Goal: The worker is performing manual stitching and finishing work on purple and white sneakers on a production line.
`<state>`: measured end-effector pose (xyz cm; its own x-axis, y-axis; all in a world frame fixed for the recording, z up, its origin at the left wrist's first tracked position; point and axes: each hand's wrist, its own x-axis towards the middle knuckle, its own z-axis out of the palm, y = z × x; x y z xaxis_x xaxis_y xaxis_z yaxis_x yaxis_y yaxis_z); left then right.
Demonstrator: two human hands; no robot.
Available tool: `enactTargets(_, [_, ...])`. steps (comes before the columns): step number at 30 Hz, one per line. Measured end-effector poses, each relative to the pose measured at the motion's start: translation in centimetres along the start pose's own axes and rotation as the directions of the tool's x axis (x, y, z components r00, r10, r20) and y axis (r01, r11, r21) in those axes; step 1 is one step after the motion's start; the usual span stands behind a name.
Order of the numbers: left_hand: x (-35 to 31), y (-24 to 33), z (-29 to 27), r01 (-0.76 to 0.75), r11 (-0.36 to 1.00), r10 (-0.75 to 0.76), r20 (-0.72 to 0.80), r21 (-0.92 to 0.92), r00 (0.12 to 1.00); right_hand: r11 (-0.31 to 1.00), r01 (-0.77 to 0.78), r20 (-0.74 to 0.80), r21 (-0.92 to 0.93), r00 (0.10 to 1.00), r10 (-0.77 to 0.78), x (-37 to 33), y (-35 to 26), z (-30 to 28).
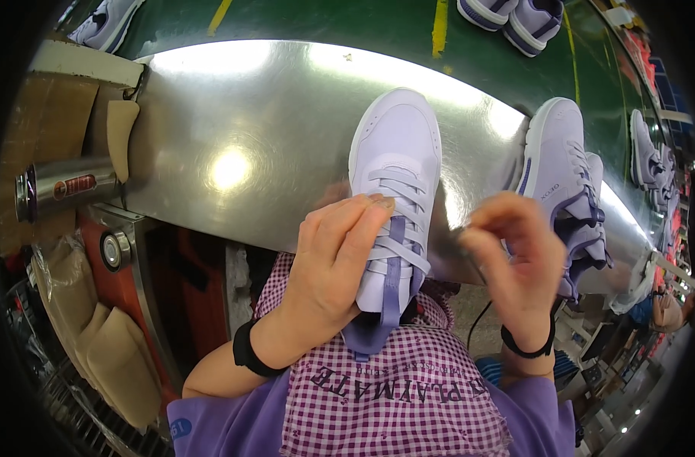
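A pale lavender sneaker (397,133) points toe-away at the near edge of the metal worktop, its heel over my lap. Flat pale laces (399,250) criss-cross its front, and a purple strip runs down the tongue to the heel opening. My left hand (328,259) grips the sneaker from its left side, fingertips pressed together on the laces. To the right of the sneaker, apart from it, my right hand (519,263) is raised with thumb and fingers pinched. Something small and dark shows at those fingertips, too blurred to name.
More lavender sneakers (553,141) stand right of my right hand. Beyond the metal worktop (279,129) runs a green surface (347,27) with yellow stripes, carrying other sneakers (519,23). At left are a steel flask (70,186) and beige padded pieces (119,365).
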<state>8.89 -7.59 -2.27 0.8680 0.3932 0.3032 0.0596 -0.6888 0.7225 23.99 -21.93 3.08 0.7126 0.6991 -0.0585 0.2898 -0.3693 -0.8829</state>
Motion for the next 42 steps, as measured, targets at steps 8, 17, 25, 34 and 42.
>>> enactTargets(8, [0.0, 0.1, 0.1, -0.044, 0.999, 0.044, -0.099, -0.002, 0.994, 0.985, 0.125, 0.403, -0.116, 0.913, -0.069, -3.4, 1.2, 1.2])
enactTargets(17, [0.9, 1.3, -0.8, -0.258, 0.965, 0.245, -0.208, -0.039, 0.947, 0.975, 0.117, 0.220, -0.191, 0.973, -0.074, -4.7, 1.6, 4.8])
enactTargets(25, [-0.4, 0.8, -0.4, -0.065, 0.977, 0.129, -0.316, 0.205, 0.940, 0.996, 0.054, 0.180, -0.071, 0.983, -0.041, -4.1, 1.5, 5.2])
enactTargets(34, [-0.6, 0.1, -0.6, -0.101, 0.988, 0.128, -0.239, 0.121, 0.963, 0.976, 0.183, 0.117, -0.116, 0.979, -0.169, -4.3, 1.7, 5.6])
enactTargets(42, [-0.7, 0.5, 0.6, -0.280, 0.951, 0.302, -0.204, 0.133, 0.931, 0.954, 0.236, 0.091, -0.183, 0.971, -0.223, -4.8, 1.9, 4.7])
